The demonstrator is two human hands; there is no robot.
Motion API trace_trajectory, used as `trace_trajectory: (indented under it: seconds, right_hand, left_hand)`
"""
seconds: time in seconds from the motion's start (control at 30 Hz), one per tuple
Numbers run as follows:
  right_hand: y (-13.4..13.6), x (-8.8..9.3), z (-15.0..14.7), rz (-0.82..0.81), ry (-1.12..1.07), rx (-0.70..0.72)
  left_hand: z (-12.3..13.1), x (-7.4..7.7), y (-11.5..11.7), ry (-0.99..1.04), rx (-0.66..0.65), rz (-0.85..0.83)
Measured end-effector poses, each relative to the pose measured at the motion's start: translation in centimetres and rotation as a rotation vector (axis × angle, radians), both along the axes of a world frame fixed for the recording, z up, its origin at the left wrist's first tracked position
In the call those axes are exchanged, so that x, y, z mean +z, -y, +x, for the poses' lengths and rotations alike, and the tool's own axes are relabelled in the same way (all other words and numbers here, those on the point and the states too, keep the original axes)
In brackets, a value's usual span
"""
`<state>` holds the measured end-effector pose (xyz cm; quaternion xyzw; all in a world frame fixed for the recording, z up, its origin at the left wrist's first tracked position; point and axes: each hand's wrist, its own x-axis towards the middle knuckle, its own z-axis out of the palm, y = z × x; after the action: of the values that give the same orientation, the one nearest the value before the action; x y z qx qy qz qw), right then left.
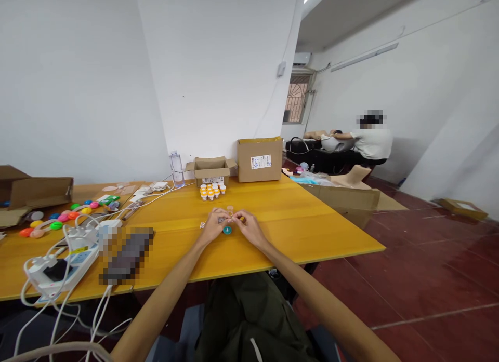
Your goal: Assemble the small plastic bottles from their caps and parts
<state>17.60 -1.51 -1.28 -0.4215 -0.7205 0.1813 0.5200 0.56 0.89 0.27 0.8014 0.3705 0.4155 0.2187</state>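
My left hand and my right hand meet over the table, fingertips pinched together around something small that I cannot make out. Just beneath them lies a round teal lid with a white mark. A small clear round piece is right behind the fingers. To the left of my left hand is a small white printed piece. Farther back stands a cluster of several small jars with white lids and yellow bands.
Behind the jars are an open cardboard box and a closed carton, with a clear bottle beside them. A power strip, cables and colourful beads lie left. Another person sits at the back right.
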Motion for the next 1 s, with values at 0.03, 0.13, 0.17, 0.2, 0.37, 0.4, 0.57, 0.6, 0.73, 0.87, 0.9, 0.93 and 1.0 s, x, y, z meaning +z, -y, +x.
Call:
trace_trajectory:
  seconds: [0.03,0.13,0.17,0.2,0.37,0.4,0.57,0.6,0.73,0.87,0.9,0.93,1.0]
  right_hand:
    - [0.0,-0.1,0.0,-0.003,-0.004,0.006]
    - [-0.1,-0.2,-0.1,-0.019,-0.012,0.016]
    - [-0.2,-0.3,-0.1,-0.025,-0.014,0.019]
    - [-0.2,-0.3,-0.1,-0.03,-0.016,0.023]
    - [-0.4,-0.4,0.0,-0.034,-0.023,0.04]
    - [-0.4,-0.4,0.0,-0.032,-0.021,0.041]
    - [-0.4,-0.5,0.0,-0.029,-0.012,0.042]
    - [-0.4,-0.5,0.0,-0.025,-0.013,0.042]
    - [-0.4,-0.4,-0.1,-0.013,-0.011,0.051]
    - [-0.3,-0.5,0.0,0.0,0.014,0.048]
    - [-0.3,-0.6,0.0,0.006,0.026,0.038]
    - [-0.4,-0.7,0.1,0.011,0.04,0.024]
    - [-0.5,-0.9,0.3,0.019,0.069,-0.01]
  left_hand:
    - [0.0,0.0,-0.1,-0.007,0.003,-0.001]
    - [-0.1,0.0,-0.1,-0.028,0.016,-0.001]
    - [-0.1,0.1,-0.1,-0.034,0.021,0.0]
    - [-0.2,0.1,-0.1,-0.038,0.026,0.002]
    - [-0.3,0.0,0.0,-0.029,0.039,-0.01]
    - [-0.3,0.0,0.0,-0.027,0.041,-0.013]
    - [-0.3,-0.1,0.0,-0.024,0.04,-0.027]
    - [-0.3,0.0,0.0,-0.027,0.039,-0.031]
    - [-0.2,0.2,0.4,-0.053,0.054,-0.031]
    - [-0.2,0.6,0.8,-0.107,0.08,-0.007]
    - [-0.3,0.7,0.9,-0.123,0.089,0.003]
    - [-0.4,0.8,1.0,-0.138,0.1,0.016]
    - [-0.6,1.0,1.3,-0.17,0.121,0.042]
